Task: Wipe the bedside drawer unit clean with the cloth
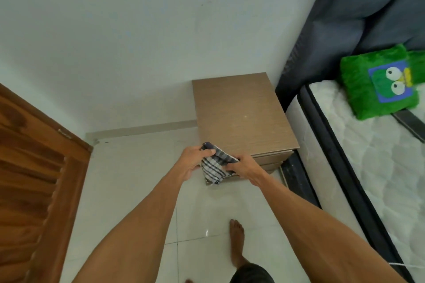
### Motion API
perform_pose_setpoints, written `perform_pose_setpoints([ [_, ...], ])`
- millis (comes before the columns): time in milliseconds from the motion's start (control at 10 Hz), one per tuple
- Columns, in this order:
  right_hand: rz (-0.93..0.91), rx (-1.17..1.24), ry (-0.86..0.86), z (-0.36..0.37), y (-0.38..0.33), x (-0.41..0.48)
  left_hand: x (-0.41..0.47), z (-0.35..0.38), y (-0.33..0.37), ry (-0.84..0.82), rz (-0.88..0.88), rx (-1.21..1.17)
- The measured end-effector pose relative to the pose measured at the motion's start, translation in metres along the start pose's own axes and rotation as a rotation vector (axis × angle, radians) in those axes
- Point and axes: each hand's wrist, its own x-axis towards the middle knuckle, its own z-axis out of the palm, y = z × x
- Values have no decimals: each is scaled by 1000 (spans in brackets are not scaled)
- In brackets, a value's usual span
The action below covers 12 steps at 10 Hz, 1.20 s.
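Head view, looking down: bedside drawer unit (243, 115) standing just right of centre, wood-brown top bare, back against the white wall (138, 41), mattress (358, 156) close alongside at 3 o'clock. Checked cloth (215, 164) bunched up at the unit's near-left corner, about 7 o'clock of the top, hanging in front of the drawer fronts; whether touching the wood, impossible to tell. Left hand (192, 161) at 9 o'clock of the cloth, fingers curled tight round the upper dark edge. Right hand (245, 166) at 3 o'clock of the cloth, fingers closed over the lower checked part, knuckles up. Both forearms stretched out from the bottom of the frame, converging on the cloth. Green plush pillow (377, 82) with a frog face lying on the mattress at 2 o'clock, beneath a dark grey curtain (358, 2). Wooden door (34, 179) at 8 o'clock. Bare foot (236, 243) planted on the pale tiled floor (138, 190) at 6 o'clock.
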Motion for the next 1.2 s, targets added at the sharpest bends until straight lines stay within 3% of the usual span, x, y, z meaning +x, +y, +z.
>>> perform_pose_setpoints([
  [200,110,112,-117,-38,1,63,63,20,10,60,-23,7],
  [500,220,436,17,-36,25,173,149,39,6,265,-55,-18],
  [900,265,299,96,-6,29,246,209,38,-13,260,-141,27],
  [1200,231,353,100,-25,18,219,182,33,-12,262,-180,151],
])
